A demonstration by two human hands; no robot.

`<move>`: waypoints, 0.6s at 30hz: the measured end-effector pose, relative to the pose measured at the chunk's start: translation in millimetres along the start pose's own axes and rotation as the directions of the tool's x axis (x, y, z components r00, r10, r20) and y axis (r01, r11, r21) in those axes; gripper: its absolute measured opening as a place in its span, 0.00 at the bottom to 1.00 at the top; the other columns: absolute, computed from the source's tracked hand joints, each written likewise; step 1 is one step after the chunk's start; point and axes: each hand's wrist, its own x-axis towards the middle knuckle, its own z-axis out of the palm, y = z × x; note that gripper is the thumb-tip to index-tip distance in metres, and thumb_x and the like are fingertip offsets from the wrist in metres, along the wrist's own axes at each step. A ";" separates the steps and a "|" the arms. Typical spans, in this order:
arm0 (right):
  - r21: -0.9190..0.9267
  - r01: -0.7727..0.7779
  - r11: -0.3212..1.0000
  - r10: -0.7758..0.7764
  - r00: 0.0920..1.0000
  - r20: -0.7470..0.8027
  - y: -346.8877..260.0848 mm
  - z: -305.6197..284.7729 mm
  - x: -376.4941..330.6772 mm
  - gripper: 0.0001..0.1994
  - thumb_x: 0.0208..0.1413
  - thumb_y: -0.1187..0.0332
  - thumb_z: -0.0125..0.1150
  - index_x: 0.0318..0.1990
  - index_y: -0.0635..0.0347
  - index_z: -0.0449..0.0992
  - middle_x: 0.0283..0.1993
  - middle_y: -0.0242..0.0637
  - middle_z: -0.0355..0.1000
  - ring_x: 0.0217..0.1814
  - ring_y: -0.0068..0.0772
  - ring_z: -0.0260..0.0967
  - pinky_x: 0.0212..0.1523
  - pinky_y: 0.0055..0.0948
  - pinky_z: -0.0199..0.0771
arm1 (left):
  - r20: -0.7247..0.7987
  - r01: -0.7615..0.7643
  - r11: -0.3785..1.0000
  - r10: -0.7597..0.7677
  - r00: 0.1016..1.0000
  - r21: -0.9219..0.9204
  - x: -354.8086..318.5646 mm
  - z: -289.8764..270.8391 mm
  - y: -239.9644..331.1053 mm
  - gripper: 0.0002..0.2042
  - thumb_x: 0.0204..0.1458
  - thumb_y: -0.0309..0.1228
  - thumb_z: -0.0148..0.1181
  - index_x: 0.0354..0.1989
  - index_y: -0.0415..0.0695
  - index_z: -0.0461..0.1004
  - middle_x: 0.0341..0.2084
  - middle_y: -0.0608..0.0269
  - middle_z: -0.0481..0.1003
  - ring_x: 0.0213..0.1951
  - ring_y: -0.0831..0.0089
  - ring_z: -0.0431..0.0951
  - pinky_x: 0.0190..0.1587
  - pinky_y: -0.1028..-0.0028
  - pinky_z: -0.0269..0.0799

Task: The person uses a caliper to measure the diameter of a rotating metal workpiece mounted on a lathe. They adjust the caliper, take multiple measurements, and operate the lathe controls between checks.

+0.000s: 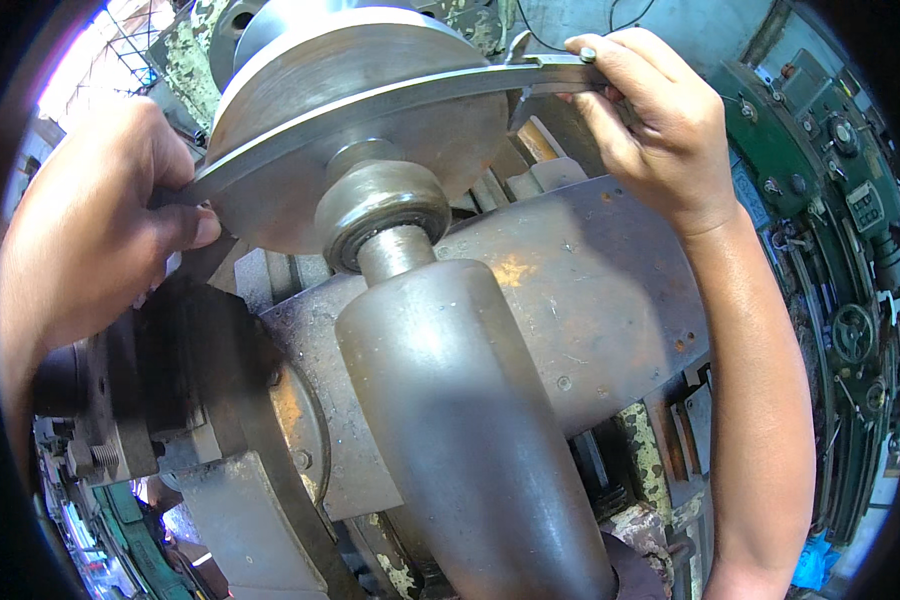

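A long steel caliper [370,88] lies across the face of a large round metal disc [280,215] mounted on a lathe. My left hand [95,225] pinches the caliper's left end between thumb and fingers, close to the disc's rim. At the other end, my right hand [660,130] grips the caliper beside a small round screw, just past the jaws at the disc's right edge. A rounded live center [385,210] meets the middle of the disc. Behind it, toward me, extends the thick smooth tailstock quill [450,380]. My left fingertips are partly hidden.
Beneath the quill is a flat metal plate [610,300] with rust spots. A dark tool post assembly [190,370] stands at the left, below my left forearm. Green machines with handwheels [852,332] line the right side. Part of the chuck shows behind the disc.
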 end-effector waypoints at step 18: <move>-0.004 0.019 1.000 -0.019 0.999 -0.037 -5.5 6.7 -1.3 0.15 0.46 0.82 0.67 0.44 0.65 0.77 0.35 0.39 0.73 0.31 0.30 0.73 0.34 0.25 0.76 | 0.048 0.058 0.996 -0.054 0.997 -0.071 2.6 -3.3 7.6 0.06 0.52 0.20 0.64 0.26 0.29 0.79 0.13 0.54 0.74 0.17 0.69 0.77 0.24 0.70 0.70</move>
